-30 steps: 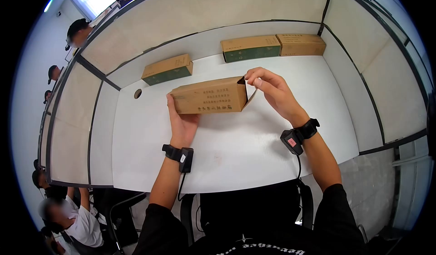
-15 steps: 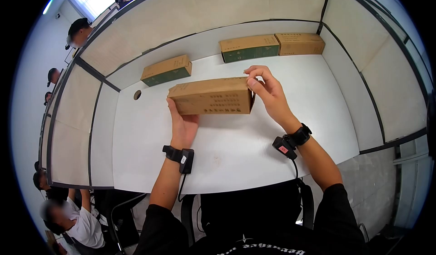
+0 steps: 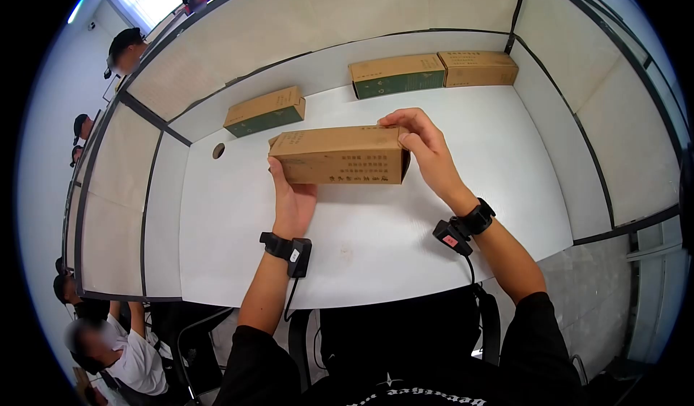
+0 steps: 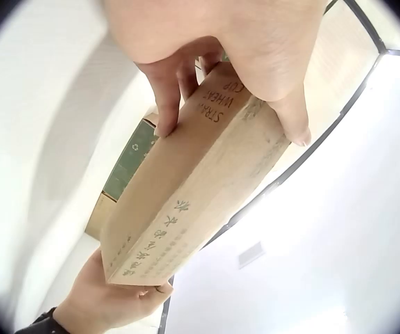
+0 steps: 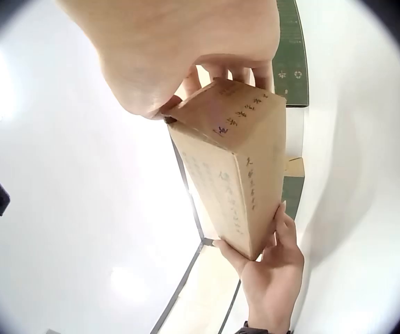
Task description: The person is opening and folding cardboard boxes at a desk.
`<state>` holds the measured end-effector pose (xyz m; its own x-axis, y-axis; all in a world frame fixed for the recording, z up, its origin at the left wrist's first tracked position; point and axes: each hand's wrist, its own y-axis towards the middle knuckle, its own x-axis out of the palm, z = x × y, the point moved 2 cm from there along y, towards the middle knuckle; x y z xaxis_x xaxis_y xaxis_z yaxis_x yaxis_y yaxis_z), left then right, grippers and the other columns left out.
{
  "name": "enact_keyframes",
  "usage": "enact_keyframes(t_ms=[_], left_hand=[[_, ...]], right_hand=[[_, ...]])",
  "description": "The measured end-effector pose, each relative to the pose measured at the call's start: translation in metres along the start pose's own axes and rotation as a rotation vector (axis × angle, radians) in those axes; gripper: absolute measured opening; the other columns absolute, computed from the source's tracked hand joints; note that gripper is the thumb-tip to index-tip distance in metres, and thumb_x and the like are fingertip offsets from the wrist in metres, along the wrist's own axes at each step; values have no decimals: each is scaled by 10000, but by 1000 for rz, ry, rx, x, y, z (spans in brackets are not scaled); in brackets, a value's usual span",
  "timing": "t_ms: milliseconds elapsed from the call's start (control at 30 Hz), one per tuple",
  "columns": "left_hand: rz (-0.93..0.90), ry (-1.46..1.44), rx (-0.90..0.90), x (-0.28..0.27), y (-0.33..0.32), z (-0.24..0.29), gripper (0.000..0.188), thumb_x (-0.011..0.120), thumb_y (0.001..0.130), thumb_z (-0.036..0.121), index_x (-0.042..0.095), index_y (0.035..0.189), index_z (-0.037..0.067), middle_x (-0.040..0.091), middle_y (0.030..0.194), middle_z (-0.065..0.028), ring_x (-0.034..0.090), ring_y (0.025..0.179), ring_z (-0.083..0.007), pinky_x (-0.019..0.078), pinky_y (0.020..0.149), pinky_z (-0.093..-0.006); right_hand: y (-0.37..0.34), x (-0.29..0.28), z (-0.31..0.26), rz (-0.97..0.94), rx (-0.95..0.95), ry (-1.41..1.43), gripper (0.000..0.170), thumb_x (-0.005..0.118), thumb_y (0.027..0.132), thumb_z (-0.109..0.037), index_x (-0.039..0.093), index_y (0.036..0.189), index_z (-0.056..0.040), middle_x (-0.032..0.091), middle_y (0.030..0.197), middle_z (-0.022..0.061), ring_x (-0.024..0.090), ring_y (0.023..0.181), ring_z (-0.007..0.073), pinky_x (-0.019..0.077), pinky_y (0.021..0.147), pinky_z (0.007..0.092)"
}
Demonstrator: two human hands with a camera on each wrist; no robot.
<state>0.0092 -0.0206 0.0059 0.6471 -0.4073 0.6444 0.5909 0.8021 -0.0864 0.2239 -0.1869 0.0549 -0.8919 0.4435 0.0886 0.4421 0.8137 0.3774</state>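
Observation:
A long cardboard box (image 3: pixel 340 154) with printed characters is held over the white table, its right end flap looking folded in. My left hand (image 3: pixel 293 200) grips its left end, thumb on the near side and fingers beneath. At the right end my right hand (image 3: pixel 434 157) pinches the box, thumb near the end's edge and fingers over the top. In the left wrist view the box (image 4: pixel 186 181) lies between the left hand's (image 4: pixel 221 42) thumb and fingers. The right wrist view shows the box's end panel (image 5: pixel 231 111) under the right hand (image 5: pixel 186 49).
A brown and green box (image 3: pixel 265 111) stands at the table's back left. Two more, a green-sided box (image 3: pixel 397 77) and a brown box (image 3: pixel 478 70), sit end to end at the back right. A round hole (image 3: pixel 219 150) is at the left, with partition panels around the table (image 3: pixel 238 261).
The flap at the box's right end has swung from sticking out to lying against the end. My right hand has moved in and now holds that end; the left hand keeps its grip.

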Motion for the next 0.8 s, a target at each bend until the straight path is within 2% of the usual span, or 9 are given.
enact_keyframes(t_ms=[133,233,300,400,500,800], left_hand=[[10,0,26,3,-1,1,702,617,956,689,504,1450,203,546,1448,36,505,1335,-124,437,1127,-295],[-8,12,29,0,1,0,728,615,950,698,473,1468,206,528,1464,24,489,1354,-127,426,1144,-294],[-12,30,26,0,1,1,785,600,945,720,408,1513,214,491,1498,-3,453,1394,-143,401,1179,-304],[16,9,31,4,-2,0,720,618,947,701,499,1462,211,552,1444,40,496,1348,-123,432,1133,-295],[30,5,-5,0,0,-2,731,610,946,711,496,1469,214,548,1450,42,493,1351,-121,433,1128,-296],[-21,-3,-22,1,-2,-4,704,585,959,714,508,1460,224,552,1444,47,502,1331,-111,446,1100,-299]], right_hand=[[-2,2,0,71,68,15,355,468,1024,-135,558,1355,-42,629,1245,89,566,1197,171,439,1065,331],[-5,0,1,16,215,22,409,436,1040,-194,539,1404,-38,618,1224,97,559,1162,170,428,1064,336],[-6,3,-2,1,194,-18,447,388,1051,-231,517,1439,-50,604,1204,98,547,1111,170,415,1056,334],[-6,4,-1,9,170,-1,471,352,1038,-227,501,1450,-53,610,1239,116,544,1139,184,408,1049,326],[-4,3,7,16,78,-30,488,338,1006,-202,505,1436,-41,618,1278,141,549,1190,201,419,1030,328],[-2,5,9,-1,6,75,498,318,967,-173,508,1396,-6,656,1304,196,584,1255,262,412,1125,388]])
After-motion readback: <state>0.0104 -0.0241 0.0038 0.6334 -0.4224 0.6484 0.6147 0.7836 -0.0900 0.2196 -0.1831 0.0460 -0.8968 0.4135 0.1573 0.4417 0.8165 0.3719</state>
